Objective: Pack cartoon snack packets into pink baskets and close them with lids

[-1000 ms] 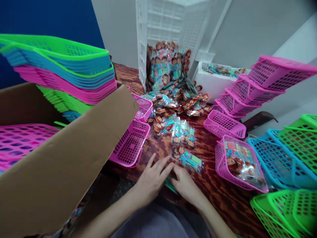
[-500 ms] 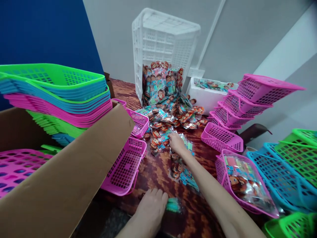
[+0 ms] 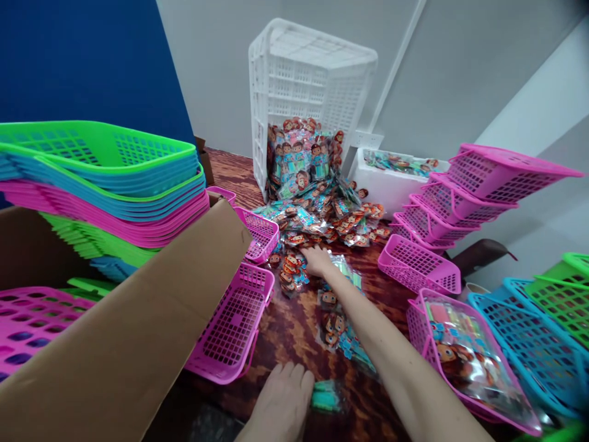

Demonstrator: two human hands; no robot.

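Worktop (image 3: 289,325) open at centre; left hand (image 3: 285,396) over packet (image 3: 326,397), 6 o'clock; right hand (image 3: 317,261) at pile (image 3: 313,219), 12 o'clock; grips unclear.

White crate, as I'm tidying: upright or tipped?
Tipped: the white crate opens sideways, not upward, with packets heaped inside and in front.

I have right arm (image 3: 386,353) stretched diagonally from near right toward far middle, right hand (image 3: 316,261) palm down. Left hand (image 3: 286,396) near, palm down, fingers (image 3: 292,372) close together.
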